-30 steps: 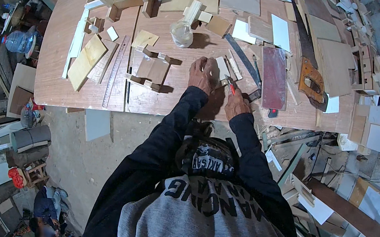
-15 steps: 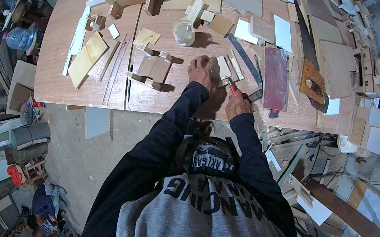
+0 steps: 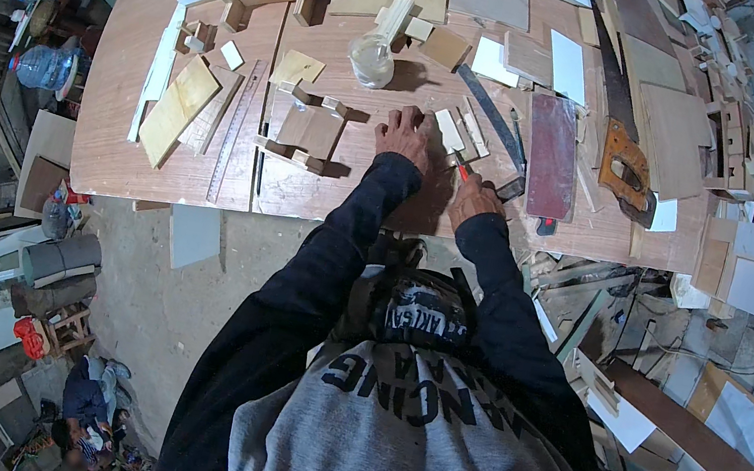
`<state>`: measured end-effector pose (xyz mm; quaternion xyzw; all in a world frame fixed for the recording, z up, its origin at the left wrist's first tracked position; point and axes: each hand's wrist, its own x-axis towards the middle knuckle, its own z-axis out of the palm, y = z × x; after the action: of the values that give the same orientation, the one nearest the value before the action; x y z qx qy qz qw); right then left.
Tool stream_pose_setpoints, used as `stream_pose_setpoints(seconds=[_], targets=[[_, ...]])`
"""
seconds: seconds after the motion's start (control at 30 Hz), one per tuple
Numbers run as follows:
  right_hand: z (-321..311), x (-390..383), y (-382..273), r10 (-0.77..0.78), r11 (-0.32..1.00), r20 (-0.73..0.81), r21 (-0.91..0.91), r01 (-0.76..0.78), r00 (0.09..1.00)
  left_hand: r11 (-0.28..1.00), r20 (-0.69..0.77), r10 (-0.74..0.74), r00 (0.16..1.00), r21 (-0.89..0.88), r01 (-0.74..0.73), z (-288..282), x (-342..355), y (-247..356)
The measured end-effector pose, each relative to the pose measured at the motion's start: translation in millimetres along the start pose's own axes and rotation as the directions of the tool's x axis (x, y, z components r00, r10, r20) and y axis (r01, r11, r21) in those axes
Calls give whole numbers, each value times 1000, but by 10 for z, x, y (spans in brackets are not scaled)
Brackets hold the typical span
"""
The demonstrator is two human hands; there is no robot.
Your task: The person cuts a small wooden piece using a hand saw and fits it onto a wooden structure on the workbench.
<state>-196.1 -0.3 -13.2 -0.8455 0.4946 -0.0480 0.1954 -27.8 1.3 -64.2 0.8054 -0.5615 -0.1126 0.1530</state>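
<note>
On the tabletop, my left hand (image 3: 404, 135) rests with fingers bent and spread, just left of a small pale wood block (image 3: 449, 131). Whether its thumb touches the block is hidden. My right hand (image 3: 478, 200) grips a red-handled tool (image 3: 464, 173), whose slim tip points at the near end of the block; its exact kind is too small to tell. Thin wood strips (image 3: 472, 129) lie along the block's right side. A metal square (image 3: 491, 112) lies beyond them, its dark stock (image 3: 510, 188) near my right hand.
To the right are a dark red board (image 3: 552, 160) and a handsaw (image 3: 625, 168). A lumpy clear plastic bag (image 3: 371, 60) stands ahead. At left sit a small wooden assembly (image 3: 309, 130), a ruler (image 3: 234, 132) and a plywood piece (image 3: 179, 112). Someone else (image 3: 90, 402) is low at the lower left.
The whole view has shifted slightly. My left fingers look a little more spread beside the block. My right hand keeps the red-handled tool at the block's near end.
</note>
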Motion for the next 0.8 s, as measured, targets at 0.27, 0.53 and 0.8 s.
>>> stream_pose_setpoints(seconds=[0.27,0.53,0.8], targets=[[-15,-120,50,153,969,90,181,-167,984,990,32,-45,998,132,41,102,-11,17],[-28,-173,157,19,992,-104,129,-6,994,994,31,-97,995,61,95,194,32,-27],[177,40,132,165,953,-54,266,-145,985,987,34,-141,989,-78,143,-64,2,38]])
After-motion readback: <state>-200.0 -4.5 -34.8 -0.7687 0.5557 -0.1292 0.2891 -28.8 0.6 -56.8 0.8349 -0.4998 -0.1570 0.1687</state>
